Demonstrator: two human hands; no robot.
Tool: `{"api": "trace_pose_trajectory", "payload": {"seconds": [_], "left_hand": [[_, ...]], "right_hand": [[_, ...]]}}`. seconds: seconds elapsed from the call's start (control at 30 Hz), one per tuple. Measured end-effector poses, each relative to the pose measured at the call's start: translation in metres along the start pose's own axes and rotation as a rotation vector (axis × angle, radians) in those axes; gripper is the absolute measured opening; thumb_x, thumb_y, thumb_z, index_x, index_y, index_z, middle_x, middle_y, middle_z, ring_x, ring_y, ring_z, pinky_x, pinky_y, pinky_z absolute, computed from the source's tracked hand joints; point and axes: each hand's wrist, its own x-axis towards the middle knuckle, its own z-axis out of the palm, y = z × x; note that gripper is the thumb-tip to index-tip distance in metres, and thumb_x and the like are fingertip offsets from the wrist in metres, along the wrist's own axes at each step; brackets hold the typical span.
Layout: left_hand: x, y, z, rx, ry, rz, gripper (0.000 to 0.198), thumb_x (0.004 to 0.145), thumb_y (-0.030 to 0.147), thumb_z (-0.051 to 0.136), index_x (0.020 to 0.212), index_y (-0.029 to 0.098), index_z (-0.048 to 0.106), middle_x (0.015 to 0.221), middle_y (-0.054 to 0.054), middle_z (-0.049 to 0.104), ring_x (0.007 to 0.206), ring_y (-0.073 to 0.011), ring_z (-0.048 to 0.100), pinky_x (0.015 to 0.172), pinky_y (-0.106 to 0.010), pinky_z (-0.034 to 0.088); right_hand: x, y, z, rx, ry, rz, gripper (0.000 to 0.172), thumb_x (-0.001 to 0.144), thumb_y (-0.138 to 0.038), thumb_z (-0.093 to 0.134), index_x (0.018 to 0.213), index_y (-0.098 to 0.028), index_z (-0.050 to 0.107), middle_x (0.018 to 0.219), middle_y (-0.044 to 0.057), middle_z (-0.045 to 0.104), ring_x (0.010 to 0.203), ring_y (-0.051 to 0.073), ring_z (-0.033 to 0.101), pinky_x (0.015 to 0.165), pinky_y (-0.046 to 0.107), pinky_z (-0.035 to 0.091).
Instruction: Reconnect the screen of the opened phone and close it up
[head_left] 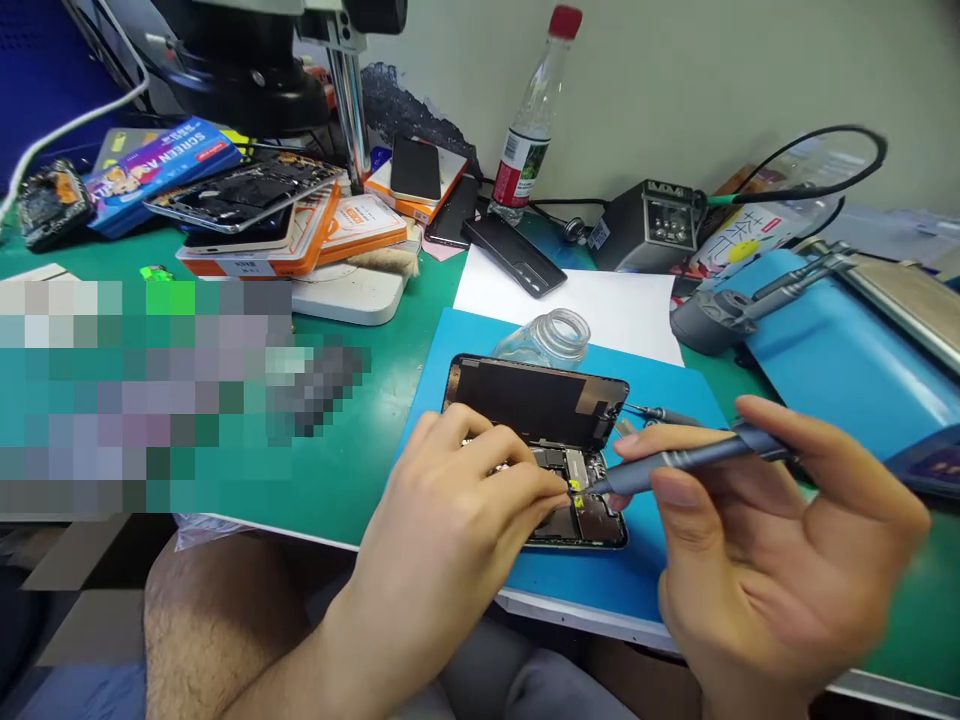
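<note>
An opened smartphone (541,405) lies on a blue mat (585,580), its black screen panel lifted at the far end and the circuit boards bare at the near end. My left hand (450,500) rests on the phone's near half, fingers curled and pressed down on it. My right hand (757,540) pinches a grey precision screwdriver (690,460) between thumb and fingers. The driver's tip touches the boards beside a small yellow part (575,486). A second slim grey tool (667,415) lies on the mat behind the phone.
A small glass jar (551,338) and a white sheet (600,300) lie behind the phone. Further back are a plastic bottle (534,120), a soldering station (649,225), stacked phones and orange boxes (262,215), and a microscope stand (349,290). A blue machine (832,350) stands at right.
</note>
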Motion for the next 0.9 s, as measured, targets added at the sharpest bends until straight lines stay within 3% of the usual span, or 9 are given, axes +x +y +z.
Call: {"api": "trace_pose_trajectory", "payload": {"seconds": [0.13, 0.2, 0.37, 0.47, 0.6, 0.73, 0.77, 0.83, 0.9], "left_hand": [[0.001, 0.001, -0.001, 0.0, -0.032, 0.007, 0.014, 0.106, 0.024, 0.07, 0.099, 0.025, 0.082, 0.095, -0.001, 0.079, 0.092, -0.0215, 0.058, 0.085, -0.041, 0.047], [0.002, 0.002, -0.002, 0.0, -0.045, 0.017, 0.013, 0.107, 0.024, 0.069, 0.1, 0.022, 0.08, 0.095, -0.002, 0.078, 0.093, -0.0218, 0.059, 0.085, -0.04, 0.048], [0.001, 0.004, -0.001, -0.008, -0.012, 0.019, 0.016, 0.109, 0.019, 0.062, 0.101, 0.02, 0.076, 0.098, -0.003, 0.076, 0.097, -0.0227, 0.06, 0.089, -0.041, 0.048], [-0.003, 0.006, 0.002, -0.052, 0.035, 0.021, 0.014, 0.108, 0.016, 0.061, 0.102, 0.021, 0.073, 0.101, -0.002, 0.076, 0.096, -0.0215, 0.06, 0.089, -0.04, 0.046], [-0.004, 0.005, -0.01, -0.175, 0.214, 0.034, 0.015, 0.109, 0.015, 0.06, 0.099, 0.023, 0.069, 0.095, 0.0, 0.075, 0.092, -0.0193, 0.06, 0.083, -0.036, 0.045], [0.029, -0.014, -0.049, -0.036, 0.462, -0.102, 0.016, 0.109, 0.026, 0.063, 0.099, 0.024, 0.074, 0.096, -0.001, 0.076, 0.093, -0.0204, 0.063, 0.082, -0.033, 0.047], [0.043, -0.022, -0.058, 0.047, 0.424, -0.133, 0.016, 0.108, 0.029, 0.064, 0.098, 0.024, 0.076, 0.099, -0.002, 0.078, 0.094, -0.0213, 0.064, 0.083, -0.034, 0.047], [0.072, -0.041, -0.067, 0.15, 0.235, -0.148, 0.018, 0.107, 0.03, 0.065, 0.097, 0.022, 0.078, 0.103, -0.003, 0.08, 0.094, -0.0218, 0.068, 0.084, -0.034, 0.049], [0.097, -0.058, -0.063, 0.184, 0.091, -0.117, 0.011, 0.099, 0.023, 0.074, 0.09, 0.021, 0.079, 0.099, -0.003, 0.082, 0.096, -0.0232, 0.071, 0.087, -0.034, 0.05]], "right_hand": [[-0.001, -0.001, 0.001, 0.077, -0.091, 0.025, 0.067, 0.091, -0.006, 0.076, 0.15, -0.031, 0.056, 0.107, 0.003, 0.078, 0.09, 0.022, 0.079, 0.069, 0.037, 0.07], [0.002, -0.001, 0.0, 0.105, -0.076, 0.037, 0.062, 0.093, -0.007, 0.075, 0.147, -0.03, 0.056, 0.107, 0.002, 0.078, 0.088, 0.02, 0.079, 0.069, 0.035, 0.069], [0.011, -0.002, -0.003, 0.158, 0.227, 0.102, 0.047, 0.095, -0.017, 0.077, 0.138, -0.026, 0.06, 0.093, 0.001, 0.077, 0.08, 0.019, 0.075, 0.057, 0.029, 0.062], [0.012, -0.004, -0.004, 0.16, 0.298, 0.165, 0.046, 0.098, -0.022, 0.076, 0.14, -0.024, 0.057, 0.093, 0.001, 0.076, 0.08, 0.018, 0.072, 0.059, 0.029, 0.06], [0.011, -0.009, -0.008, 0.136, 0.318, 0.173, 0.046, 0.101, -0.026, 0.074, 0.142, -0.025, 0.054, 0.097, 0.002, 0.074, 0.081, 0.017, 0.071, 0.064, 0.03, 0.061], [0.016, -0.001, -0.027, 0.137, 0.33, 0.282, 0.05, 0.099, -0.037, 0.076, 0.143, -0.026, 0.055, 0.099, 0.002, 0.075, 0.083, 0.017, 0.071, 0.067, 0.03, 0.06], [0.016, 0.004, -0.034, 0.143, 0.331, 0.337, 0.053, 0.098, -0.04, 0.077, 0.144, -0.027, 0.055, 0.099, 0.002, 0.076, 0.083, 0.017, 0.07, 0.067, 0.029, 0.06], [0.016, 0.014, -0.046, 0.189, 0.343, 0.468, 0.059, 0.093, -0.046, 0.08, 0.144, -0.028, 0.056, 0.098, 0.001, 0.076, 0.081, 0.016, 0.068, 0.066, 0.027, 0.058], [0.014, 0.022, -0.054, 0.274, 0.324, 0.623, 0.066, 0.086, -0.05, 0.085, 0.142, -0.027, 0.058, 0.095, 0.001, 0.076, 0.077, 0.016, 0.066, 0.062, 0.025, 0.055]]}}
